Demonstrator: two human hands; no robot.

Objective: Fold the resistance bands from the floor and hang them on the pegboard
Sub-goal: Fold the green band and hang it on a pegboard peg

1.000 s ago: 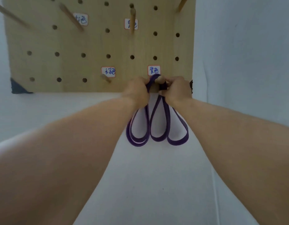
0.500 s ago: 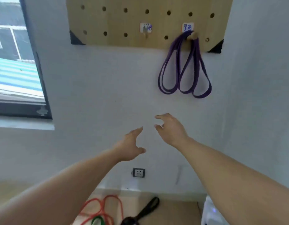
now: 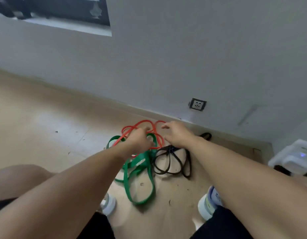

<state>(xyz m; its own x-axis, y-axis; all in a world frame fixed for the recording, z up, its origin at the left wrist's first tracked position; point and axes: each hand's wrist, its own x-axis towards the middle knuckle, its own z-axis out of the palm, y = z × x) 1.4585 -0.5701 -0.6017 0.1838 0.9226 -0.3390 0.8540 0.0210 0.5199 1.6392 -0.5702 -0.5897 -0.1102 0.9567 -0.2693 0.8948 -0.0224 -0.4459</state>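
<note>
Three resistance bands lie tangled on the wooden floor near the wall: a thin red band (image 3: 141, 122) at the back, a wide green band (image 3: 142, 169) in front of it, and a black band (image 3: 171, 163) to the right. My left hand (image 3: 140, 139) is down on the pile with fingers curled over the red and green bands; whether it grips one is hidden. My right hand (image 3: 176, 133) hovers with fingers spread just above the red band's right loop and the black band. The pegboard is out of view.
A wall socket (image 3: 197, 104) sits low on the white wall behind the pile. My two shoes (image 3: 209, 202) stand on either side of the green band. A white plastic container (image 3: 294, 156) is at the right edge, and a window (image 3: 63, 9) at the upper left.
The purple band was left hanging on its peg. Both hands let go and dropped from the pegboard to the pile on the floor; the view swung down with them.
</note>
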